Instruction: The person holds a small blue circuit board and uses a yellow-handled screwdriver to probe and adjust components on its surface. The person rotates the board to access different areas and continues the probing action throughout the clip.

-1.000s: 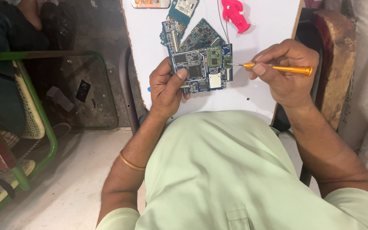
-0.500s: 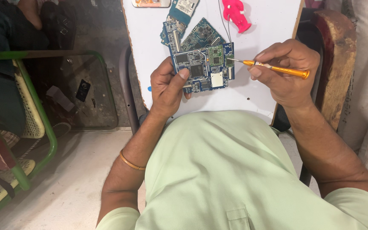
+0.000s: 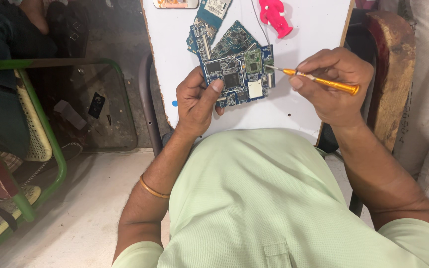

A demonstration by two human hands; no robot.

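The left hand [image 3: 198, 101] pinches a flat blue circuit board [image 3: 237, 75]. The right hand [image 3: 333, 82] grips a slim orange metal screwdriver [image 3: 319, 81], tip at the board's right edge, over the smooth white tabletop [image 3: 299, 106]

Screwdriver [image 3: 321, 81] tip has neared the circuit board [image 3: 238, 76].

Around the white board [image 3: 304, 106]: three blue circuit boards [image 3: 237, 74], one orange screwdriver [image 3: 323, 82], one pink toy [image 3: 275, 15], two hands [image 3: 197, 101].

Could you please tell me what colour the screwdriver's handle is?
Orange, a slim metal screwdriver; head view.
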